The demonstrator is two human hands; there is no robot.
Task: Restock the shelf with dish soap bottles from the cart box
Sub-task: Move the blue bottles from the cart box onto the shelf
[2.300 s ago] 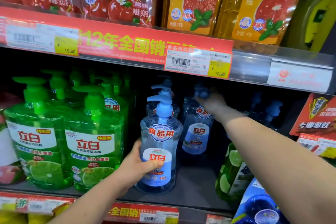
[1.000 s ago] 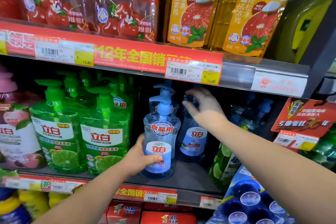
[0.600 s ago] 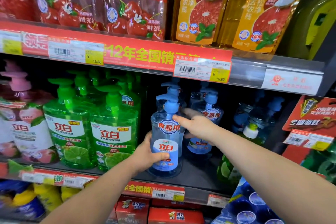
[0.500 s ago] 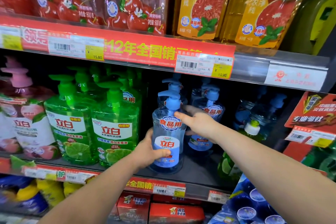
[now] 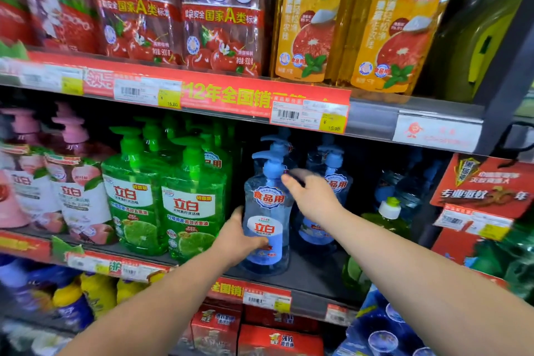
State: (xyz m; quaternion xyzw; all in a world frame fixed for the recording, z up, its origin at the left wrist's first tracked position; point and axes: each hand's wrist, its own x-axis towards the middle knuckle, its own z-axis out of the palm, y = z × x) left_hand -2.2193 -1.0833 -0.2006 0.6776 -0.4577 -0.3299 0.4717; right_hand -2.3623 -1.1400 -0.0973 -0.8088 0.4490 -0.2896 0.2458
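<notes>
Clear blue-tinted plastic, waisted in the middle and topped with a pale blue pump, forms the dish soap bottle (image 5: 267,220) that we hold upright on the smooth grey shelf (image 5: 315,274), near its front edge. Our left hand (image 5: 239,237) grips the lower body. The thumb lies across the glossy white-and-blue label, and the other fingers curl round the far side, out of sight. Our right hand (image 5: 313,201) reaches to the bottle's neck, with the fingertips (image 5: 289,180) at the collar just under the pump. They are blurred, so we cannot tell whether they pinch it or only touch it. Just behind those right fingers stands a second blue bottle (image 5: 336,179) of the same shape. Just outside our left knuckles stand translucent green pump bottles (image 5: 190,202), broad and flat-fronted, with lime slices on their labels.
</notes>
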